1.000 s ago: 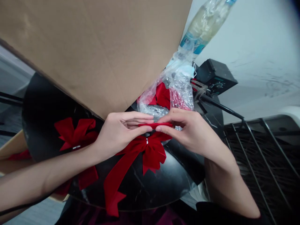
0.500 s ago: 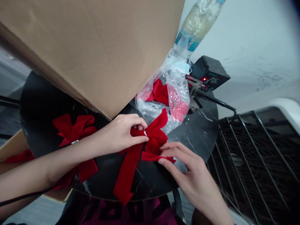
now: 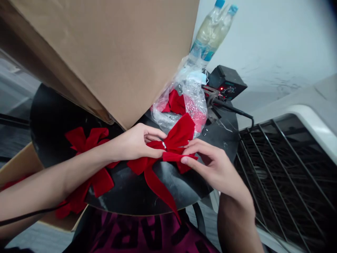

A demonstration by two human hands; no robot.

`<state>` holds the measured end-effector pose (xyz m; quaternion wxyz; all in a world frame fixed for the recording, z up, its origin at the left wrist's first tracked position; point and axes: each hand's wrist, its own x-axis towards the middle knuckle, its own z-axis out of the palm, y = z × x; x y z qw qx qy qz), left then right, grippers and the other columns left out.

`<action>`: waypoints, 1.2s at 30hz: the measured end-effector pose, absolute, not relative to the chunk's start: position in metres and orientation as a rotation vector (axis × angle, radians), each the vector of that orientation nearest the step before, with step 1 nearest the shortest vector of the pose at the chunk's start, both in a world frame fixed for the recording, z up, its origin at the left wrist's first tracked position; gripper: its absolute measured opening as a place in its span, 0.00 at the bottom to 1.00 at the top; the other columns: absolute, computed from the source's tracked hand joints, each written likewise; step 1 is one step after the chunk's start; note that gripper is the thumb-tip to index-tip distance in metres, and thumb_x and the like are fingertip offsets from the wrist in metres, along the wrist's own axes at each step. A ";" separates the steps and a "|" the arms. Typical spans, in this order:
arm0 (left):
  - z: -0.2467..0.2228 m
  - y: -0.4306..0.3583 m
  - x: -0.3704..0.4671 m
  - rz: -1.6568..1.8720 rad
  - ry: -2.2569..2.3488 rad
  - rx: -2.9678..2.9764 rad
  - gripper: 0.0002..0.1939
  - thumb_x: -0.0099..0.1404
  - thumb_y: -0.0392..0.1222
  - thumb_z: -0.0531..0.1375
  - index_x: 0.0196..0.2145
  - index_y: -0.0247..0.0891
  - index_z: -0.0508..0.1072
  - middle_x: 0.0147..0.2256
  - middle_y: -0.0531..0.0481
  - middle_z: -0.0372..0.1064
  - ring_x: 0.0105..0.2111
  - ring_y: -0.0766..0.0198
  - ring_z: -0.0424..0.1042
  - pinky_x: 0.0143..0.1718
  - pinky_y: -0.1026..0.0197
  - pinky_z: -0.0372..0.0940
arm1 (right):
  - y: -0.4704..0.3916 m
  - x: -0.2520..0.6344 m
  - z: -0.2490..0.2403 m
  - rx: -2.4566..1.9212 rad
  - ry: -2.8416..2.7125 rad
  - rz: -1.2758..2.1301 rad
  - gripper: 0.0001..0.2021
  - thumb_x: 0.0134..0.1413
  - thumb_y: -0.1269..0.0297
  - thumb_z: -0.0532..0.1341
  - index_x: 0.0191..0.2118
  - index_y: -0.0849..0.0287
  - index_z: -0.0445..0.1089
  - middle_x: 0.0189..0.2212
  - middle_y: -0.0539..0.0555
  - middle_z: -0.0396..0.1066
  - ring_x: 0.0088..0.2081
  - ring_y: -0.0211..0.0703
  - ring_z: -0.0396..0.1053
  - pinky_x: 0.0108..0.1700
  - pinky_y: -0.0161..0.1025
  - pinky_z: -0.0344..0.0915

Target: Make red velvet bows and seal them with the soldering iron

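Observation:
A red velvet ribbon bow [image 3: 181,131] with a silvery tie at its middle is between my hands, over the front of the round black table [image 3: 184,195]. My left hand [image 3: 140,142] pinches the bow close to that tie. The fingers of my right hand [image 3: 210,163] are closed on one of its right-hand loops, thumb below. One long tail hangs down over the table's front edge. More red bows [image 3: 98,179] lie to the left, partly hidden under my left forearm.
A large cardboard box [image 3: 113,52] fills the back left. Behind the bow sits a clear plastic bag [image 3: 193,102] with red pieces inside. A black box with a red light [image 3: 228,82], two bottles [image 3: 210,35] and a wire rack [image 3: 281,168] stand to the right.
The bow has turned and lifted slightly, and its long tail has swung right. My right hand has moved up with the loop. The whole view has shifted a little.

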<state>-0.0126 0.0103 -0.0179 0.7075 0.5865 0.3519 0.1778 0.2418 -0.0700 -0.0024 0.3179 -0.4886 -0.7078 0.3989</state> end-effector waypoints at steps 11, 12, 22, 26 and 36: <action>-0.019 0.005 -0.008 0.576 0.825 1.284 0.21 0.67 0.42 0.70 0.57 0.47 0.82 0.52 0.53 0.83 0.60 0.55 0.76 0.63 0.57 0.68 | -0.065 0.247 0.022 -1.307 -1.801 0.536 0.03 0.62 0.68 0.70 0.40 0.52 0.81 0.47 0.52 0.81 0.50 0.45 0.78 0.56 0.41 0.72; -0.021 0.005 -0.007 0.617 0.826 1.286 0.20 0.67 0.42 0.70 0.57 0.47 0.82 0.53 0.53 0.82 0.61 0.55 0.76 0.64 0.58 0.67 | -0.074 0.241 0.020 -1.329 -1.660 0.534 0.04 0.61 0.69 0.71 0.40 0.51 0.81 0.45 0.51 0.82 0.48 0.44 0.79 0.53 0.40 0.73; -0.026 0.001 -0.005 0.659 0.629 1.371 0.15 0.63 0.32 0.72 0.47 0.42 0.86 0.44 0.52 0.85 0.44 0.62 0.80 0.48 0.65 0.72 | -0.069 0.177 -0.024 -1.379 -1.086 1.019 0.04 0.56 0.63 0.74 0.33 0.57 0.82 0.26 0.49 0.80 0.22 0.31 0.71 0.25 0.27 0.68; -0.027 -0.001 -0.005 0.623 0.608 1.275 0.13 0.65 0.31 0.70 0.46 0.42 0.86 0.46 0.53 0.84 0.48 0.61 0.81 0.54 0.64 0.73 | -0.071 0.181 -0.024 -1.423 -1.090 1.015 0.05 0.56 0.62 0.74 0.33 0.56 0.82 0.25 0.49 0.80 0.23 0.31 0.71 0.26 0.28 0.67; -0.024 -0.005 0.003 0.739 0.807 1.031 0.16 0.61 0.35 0.74 0.31 0.38 0.68 0.29 0.56 0.81 0.24 0.72 0.76 0.26 0.75 0.66 | -0.076 0.180 -0.034 -1.443 -1.174 0.885 0.07 0.59 0.60 0.72 0.36 0.55 0.78 0.32 0.49 0.79 0.34 0.38 0.74 0.38 0.37 0.71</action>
